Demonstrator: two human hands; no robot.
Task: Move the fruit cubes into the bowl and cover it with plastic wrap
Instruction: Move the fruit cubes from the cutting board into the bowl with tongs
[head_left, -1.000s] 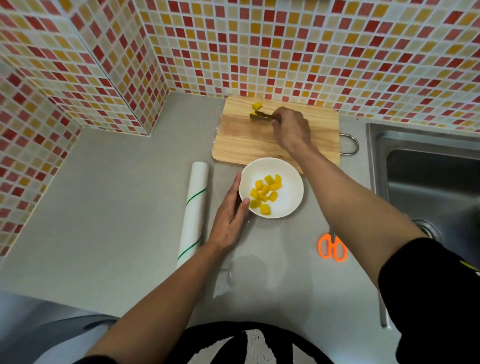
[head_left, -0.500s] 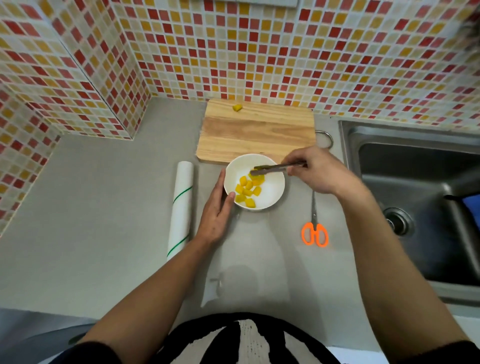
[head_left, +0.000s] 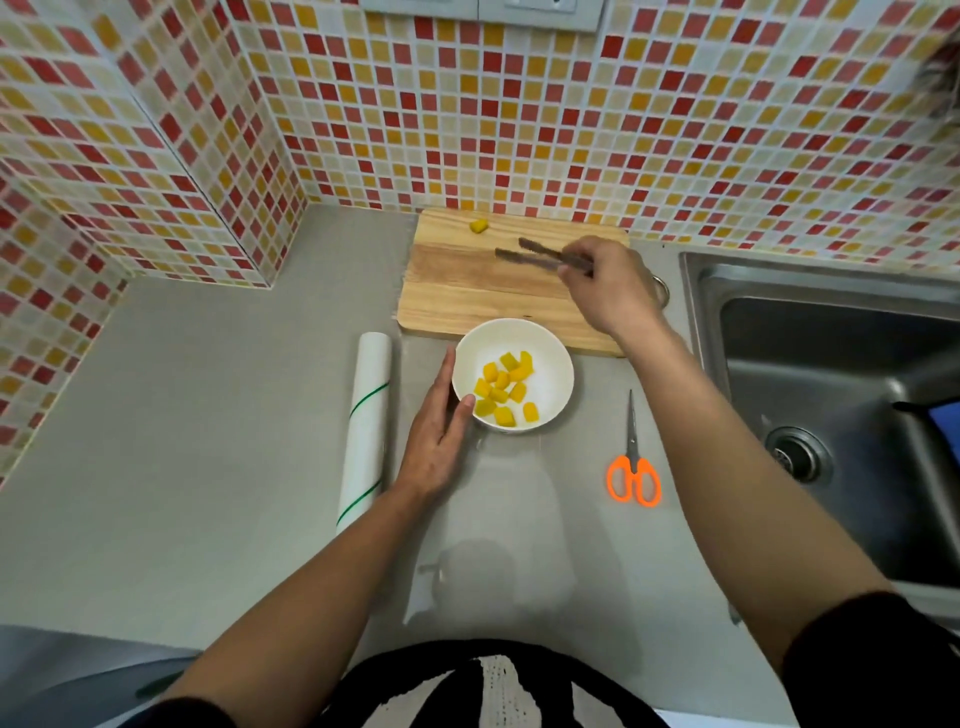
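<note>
A white bowl (head_left: 556, 364) stands on the grey counter just in front of the wooden cutting board (head_left: 467, 291). Several yellow fruit cubes (head_left: 501, 389) lie inside it. One yellow cube (head_left: 478, 225) sits alone at the board's far edge. My right hand (head_left: 610, 286) hovers over the board and grips dark tongs (head_left: 535, 254), whose tips are apart, empty, and point left toward that cube. My left hand (head_left: 436, 436) rests flat against the bowl's left side, thumb on its rim. A white roll of plastic wrap (head_left: 366, 415) lies to the left of that hand.
Orange-handled scissors (head_left: 632, 457) lie on the counter right of the bowl. A steel sink (head_left: 831, 395) fills the right side. Tiled walls close the back and the left corner. Bare counter stretches to the left of the roll.
My right hand carried a cube in the tongs from the board to the bowl, dropped it there, and has swung back over the board with the tongs empty. My left hand stayed at the bowl.
</note>
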